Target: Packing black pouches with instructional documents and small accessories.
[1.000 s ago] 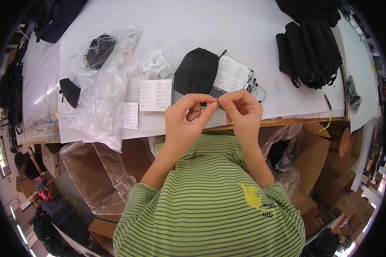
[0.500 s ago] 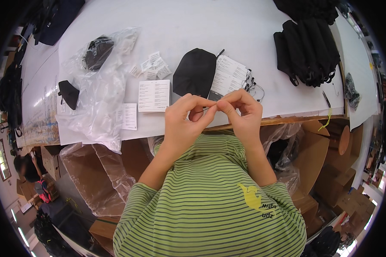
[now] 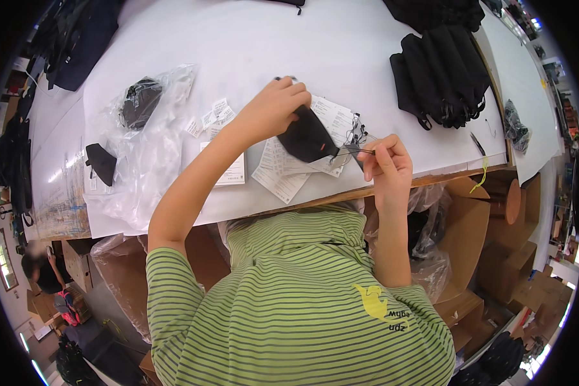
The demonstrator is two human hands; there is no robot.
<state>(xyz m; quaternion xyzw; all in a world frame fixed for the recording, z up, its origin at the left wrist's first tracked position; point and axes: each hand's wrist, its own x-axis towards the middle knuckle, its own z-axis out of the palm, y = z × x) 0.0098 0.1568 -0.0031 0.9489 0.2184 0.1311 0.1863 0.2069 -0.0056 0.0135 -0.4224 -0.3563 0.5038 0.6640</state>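
A small black fabric pouch (image 3: 307,138) with a tiny orange mark lies tilted over printed white cards (image 3: 283,177). My left hand (image 3: 273,108) is closed on its far end, and the fingertips are partly hidden. To the right of the pouch, my right hand (image 3: 390,161) pinches a thin black cord (image 3: 354,150) that runs to the pouch's near corner. Several loose black strings (image 3: 358,127) lie on the cards just beyond that hand. Under my left forearm a stack of white cards (image 3: 233,172) is partly covered.
Clear plastic bags (image 3: 151,154) and a small black pouch (image 3: 101,163) lie on the left. A pile of folded black bags (image 3: 439,77) stands at the right, near small scissors (image 3: 477,144). Cardboard boxes (image 3: 460,238) sit below the table's edge (image 3: 328,194).
My hands have parted from their shared pinch. The left reached away onto the pouch, which has turned over the cards; the right moved right, holding the cord. The cards are now spread out.
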